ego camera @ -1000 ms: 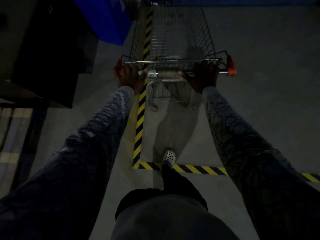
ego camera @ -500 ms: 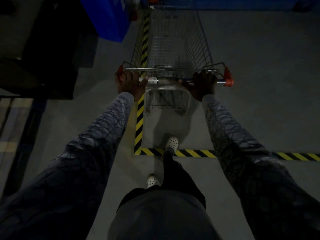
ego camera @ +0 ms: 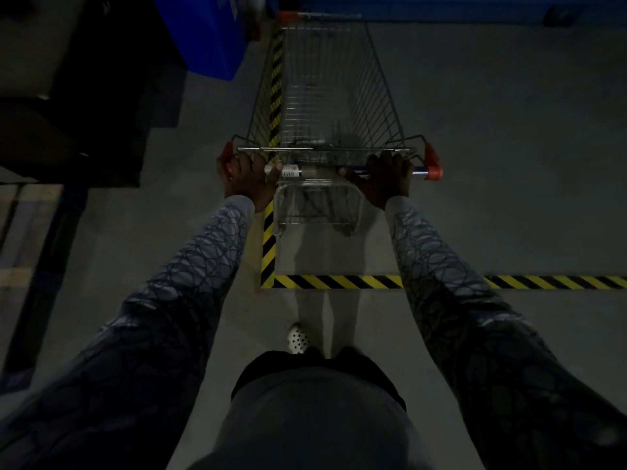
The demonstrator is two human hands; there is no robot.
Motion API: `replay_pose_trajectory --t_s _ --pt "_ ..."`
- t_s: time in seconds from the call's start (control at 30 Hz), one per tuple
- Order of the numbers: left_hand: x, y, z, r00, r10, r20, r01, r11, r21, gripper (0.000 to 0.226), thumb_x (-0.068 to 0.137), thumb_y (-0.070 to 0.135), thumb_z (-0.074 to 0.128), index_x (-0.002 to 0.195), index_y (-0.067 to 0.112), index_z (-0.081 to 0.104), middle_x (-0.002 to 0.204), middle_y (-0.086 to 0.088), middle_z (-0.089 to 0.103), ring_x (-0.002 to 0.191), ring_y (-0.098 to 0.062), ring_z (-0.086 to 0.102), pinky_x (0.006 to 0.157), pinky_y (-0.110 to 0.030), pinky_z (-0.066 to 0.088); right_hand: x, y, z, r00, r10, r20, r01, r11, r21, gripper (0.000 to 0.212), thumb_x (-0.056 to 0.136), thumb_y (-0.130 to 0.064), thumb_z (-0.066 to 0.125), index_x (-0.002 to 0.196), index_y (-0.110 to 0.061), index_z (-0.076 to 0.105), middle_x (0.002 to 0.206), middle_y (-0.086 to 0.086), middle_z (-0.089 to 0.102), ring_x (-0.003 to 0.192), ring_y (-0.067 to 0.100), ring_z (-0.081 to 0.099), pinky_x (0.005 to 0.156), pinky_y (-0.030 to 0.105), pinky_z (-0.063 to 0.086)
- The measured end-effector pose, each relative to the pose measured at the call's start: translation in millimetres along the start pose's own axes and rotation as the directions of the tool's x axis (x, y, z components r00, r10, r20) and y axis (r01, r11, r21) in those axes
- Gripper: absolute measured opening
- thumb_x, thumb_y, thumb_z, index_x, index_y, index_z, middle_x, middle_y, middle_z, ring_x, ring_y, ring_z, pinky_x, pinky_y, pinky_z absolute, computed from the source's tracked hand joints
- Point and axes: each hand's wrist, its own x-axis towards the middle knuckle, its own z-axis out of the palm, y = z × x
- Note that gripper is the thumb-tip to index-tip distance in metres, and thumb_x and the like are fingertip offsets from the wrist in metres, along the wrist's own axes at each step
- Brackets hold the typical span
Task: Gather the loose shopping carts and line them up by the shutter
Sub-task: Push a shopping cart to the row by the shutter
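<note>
Left grip and right grip, each with fingers curled round the handle bar of an empty wire shopping cart. The cart stands on the concrete floor over the yellow-black tape, its nose near a blue surface. A blue bin stands to its left.

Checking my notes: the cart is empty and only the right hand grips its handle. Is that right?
Not quite. The head view shows the left hand gripping the handle too, along with the right hand. The cart is indeed empty.
</note>
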Motion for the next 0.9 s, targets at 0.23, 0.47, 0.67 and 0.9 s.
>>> replay_pose_trajectory --t_s 0.23,0.47,0.67,0.9 --pt "-48.1 -12.3 1.4 0.994 0.007 -0.109 -0.002 0.999 0.046 0.075 0.102 0.062 0.020 0.092 0.001 0.064 0.089 -0.021 0.063 0.108 -0.034 0.050 0.101 -0.068 0.040 -48.2 1.5 -0.9 0.999 -0.024 0.038 0.023 0.999 0.028 0.091 0.083 -0.091 0.028 0.123 -0.017 0.063 0.133 0.013 0.055 0.131 0.037 0.043 0.113 0.053 0.026" --pt "-102.4 -13.5 3.5 0.996 -0.002 -0.085 0.006 0.999 0.052 0.067 0.101 0.061 0.025 0.092 0.004 0.060 0.099 -0.019 0.061 0.124 -0.038 0.050 0.112 -0.064 0.028 -101.3 9.6 4.1 0.998 -0.035 0.044 0.033 0.998 0.047 0.096 0.079 -0.094 0.024 0.124 -0.017 0.063 0.136 0.011 0.053 0.134 0.036 0.041 0.114 0.053 0.023" --pt "-139.2 -7.1 -3.3 0.999 -0.013 -0.041 0.016 0.998 0.058 0.065 0.102 0.058 0.025 0.119 0.003 0.056 0.124 -0.020 0.054 0.138 -0.034 0.034 0.120 -0.056 0.005 -134.9 12.9 2.3 0.998 -0.033 0.055 0.032 0.999 0.022 0.101 0.078 -0.095 0.022 0.127 -0.016 0.062 0.136 0.013 0.053 0.134 0.037 0.042 0.114 0.053 0.026" --pt "-162.0 -21.1 -1.0 0.999 -0.013 0.035 0.011 0.998 0.065 0.079 0.097 0.067 0.012 0.129 0.007 0.052 0.135 -0.022 0.048 0.144 -0.040 0.025 0.119 -0.056 0.004 -167.6 9.0 7.4 1.000 -0.020 0.019 0.020 1.000 -0.003 0.095 0.080 -0.094 0.023 0.122 -0.019 0.064 0.131 0.011 0.055 0.129 0.035 0.046 0.110 0.051 0.029"
